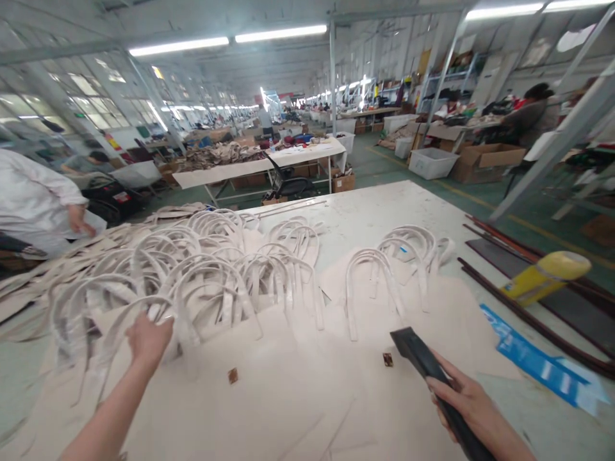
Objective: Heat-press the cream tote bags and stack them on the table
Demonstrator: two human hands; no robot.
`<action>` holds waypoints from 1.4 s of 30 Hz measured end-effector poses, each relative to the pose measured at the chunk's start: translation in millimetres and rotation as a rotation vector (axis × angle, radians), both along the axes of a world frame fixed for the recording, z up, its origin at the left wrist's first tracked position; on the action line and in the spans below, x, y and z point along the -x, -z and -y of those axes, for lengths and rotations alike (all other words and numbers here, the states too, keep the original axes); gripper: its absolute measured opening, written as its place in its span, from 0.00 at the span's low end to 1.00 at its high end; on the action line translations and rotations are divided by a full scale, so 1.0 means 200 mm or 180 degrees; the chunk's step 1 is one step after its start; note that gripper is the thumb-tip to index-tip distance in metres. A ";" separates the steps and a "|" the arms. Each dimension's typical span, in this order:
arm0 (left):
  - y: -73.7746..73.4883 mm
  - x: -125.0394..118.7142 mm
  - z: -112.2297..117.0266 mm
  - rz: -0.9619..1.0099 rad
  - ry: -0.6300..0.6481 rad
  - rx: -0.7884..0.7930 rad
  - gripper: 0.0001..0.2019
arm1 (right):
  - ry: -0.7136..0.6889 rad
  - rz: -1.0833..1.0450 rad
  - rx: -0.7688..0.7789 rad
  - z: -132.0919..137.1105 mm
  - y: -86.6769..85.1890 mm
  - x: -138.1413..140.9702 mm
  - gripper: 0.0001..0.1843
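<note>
My right hand (461, 400) is wrapped around a black hand-held tool (425, 362) shaped like a hair clipper, with a wide flat head pointing up and left. Its head hovers over or rests on a beige bag panel (307, 397), close to a small brown metallic patch (387, 360). A second such patch (233, 375) lies farther left. My left hand (150, 339) has its fingers closed at a pale curved bag handle (120, 326), among many looped handles (211, 275) standing up from stacked panels. The fingertips are partly hidden by the loops.
A yellow bottle (545, 278) lies at the right beside dark strips (533, 320) and a blue-and-white plastic piece (542, 365). A person in a white coat (38, 192) stands at the left. Beyond are a black chair (291, 182) and another loaded worktable (307, 153).
</note>
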State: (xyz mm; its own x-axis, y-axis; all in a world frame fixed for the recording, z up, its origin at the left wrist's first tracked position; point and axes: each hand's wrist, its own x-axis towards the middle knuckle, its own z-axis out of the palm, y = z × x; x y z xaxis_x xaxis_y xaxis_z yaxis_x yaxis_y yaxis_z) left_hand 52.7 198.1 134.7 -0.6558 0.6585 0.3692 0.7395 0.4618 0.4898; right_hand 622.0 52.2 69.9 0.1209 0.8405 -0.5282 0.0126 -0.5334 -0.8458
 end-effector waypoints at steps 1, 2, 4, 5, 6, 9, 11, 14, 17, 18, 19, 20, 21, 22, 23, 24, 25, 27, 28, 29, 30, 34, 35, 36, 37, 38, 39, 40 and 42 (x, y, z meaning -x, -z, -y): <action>0.01 -0.06 -0.01 -0.0228 -0.0063 -0.0189 0.23 | -0.0094 -0.0031 0.0011 -0.02 0.02 0.04 0.40; 0.04 -0.18 0.00 -0.0399 0.0001 -0.0408 0.25 | -0.0181 -0.0064 0.0025 -0.05 0.04 0.07 0.39; 0.19 -0.52 0.08 -0.0346 0.1093 -0.0525 0.21 | -0.0327 -0.0125 0.0039 -0.12 0.07 0.15 0.39; 0.29 -0.73 0.15 -0.0088 0.1824 -0.0260 0.19 | -0.0392 -0.0141 0.0038 -0.16 0.09 0.19 0.39; 0.40 -0.95 0.24 0.0072 0.2592 0.0165 0.17 | -0.0469 -0.0130 0.0039 -0.20 0.10 0.23 0.39; 0.70 -1.53 0.48 -0.0002 0.4347 0.1379 0.22 | -0.0690 0.0084 0.0120 -0.30 0.12 0.32 0.37; 0.81 -1.75 0.58 0.0061 0.4804 0.1889 0.32 | -0.0818 0.0307 0.0100 -0.36 0.14 0.36 0.36; 0.86 -1.83 0.63 0.0183 0.4911 0.2053 0.37 | -0.0909 0.0570 -0.0190 -0.44 0.16 0.39 0.33; 0.84 -1.79 0.62 0.0167 0.4929 0.1963 0.36 | -0.0878 0.0693 -0.0369 -0.49 0.18 0.41 0.33; 0.84 -1.78 0.61 0.0141 0.4948 0.1954 0.36 | -0.0864 0.0711 -0.0386 -0.49 0.19 0.42 0.34; 0.85 -1.77 0.61 0.0122 0.4964 0.1961 0.37 | -0.0844 0.0735 -0.0404 -0.49 0.19 0.42 0.34; 0.85 -1.77 0.61 0.0112 0.4978 0.1979 0.37 | -0.0834 0.0749 -0.0411 -0.48 0.19 0.42 0.34; 0.87 -1.78 0.60 0.0102 0.4994 0.1997 0.37 | -0.0836 0.0747 -0.0405 -0.47 0.19 0.42 0.34; 0.88 -1.78 0.60 0.0082 0.5009 0.2008 0.36 | -0.0847 0.0731 -0.0397 -0.45 0.19 0.43 0.33; 0.89 -1.79 0.60 0.0044 0.5013 0.2009 0.35 | -0.0858 0.0710 -0.0398 -0.44 0.20 0.43 0.33; 0.90 -1.80 0.60 -0.0015 0.5012 0.1993 0.34 | -0.0857 0.0695 -0.0413 -0.44 0.20 0.44 0.32; 0.91 -1.81 0.60 -0.0090 0.5012 0.1970 0.34 | -0.0832 0.0698 -0.0439 -0.44 0.21 0.45 0.32; 0.90 -1.81 0.60 -0.0251 0.5016 0.1946 0.32 | -0.0694 0.0764 -0.0515 -0.46 0.22 0.47 0.32; 0.89 -1.81 0.60 -0.0322 0.5020 0.1955 0.32 | -0.0587 0.0810 -0.0553 -0.47 0.22 0.47 0.33; 0.88 -1.81 0.60 -0.0381 0.5016 0.1976 0.31 | -0.0470 0.0854 -0.0586 -0.48 0.21 0.47 0.34; 0.87 -1.80 0.60 -0.0422 0.5010 0.1996 0.31 | -0.0365 0.0894 -0.0619 -0.47 0.21 0.46 0.35; 0.85 -1.79 0.60 -0.0330 0.5053 0.2024 0.36 | 0.0173 0.0751 -0.0380 -0.33 0.16 0.31 0.37; 0.87 -1.80 0.60 -0.0266 0.5080 0.2026 0.37 | 0.0334 0.0644 -0.0220 -0.28 0.15 0.26 0.37; 0.88 -1.81 0.60 -0.0210 0.5108 0.2023 0.38 | 0.0473 0.0548 -0.0082 -0.24 0.14 0.20 0.38; 0.90 -1.83 0.60 -0.0172 0.5128 0.2011 0.38 | 0.0602 0.0460 0.0053 -0.21 0.14 0.14 0.40; 0.92 -1.85 0.60 -0.0153 0.5150 0.1984 0.39 | 0.0690 0.0395 0.0148 -0.19 0.15 0.09 0.41; 0.93 -1.88 0.60 -0.0157 0.5171 0.1941 0.39 | 0.0747 0.0338 0.0209 -0.18 0.15 0.05 0.42; 0.94 -1.90 0.59 -0.0181 0.5200 0.1889 0.39 | 0.0782 0.0292 0.0247 -0.19 0.16 0.02 0.42; 0.94 -1.95 0.59 -0.0279 0.5251 0.1747 0.38 | 0.0796 0.0233 0.0262 -0.24 0.17 -0.03 0.43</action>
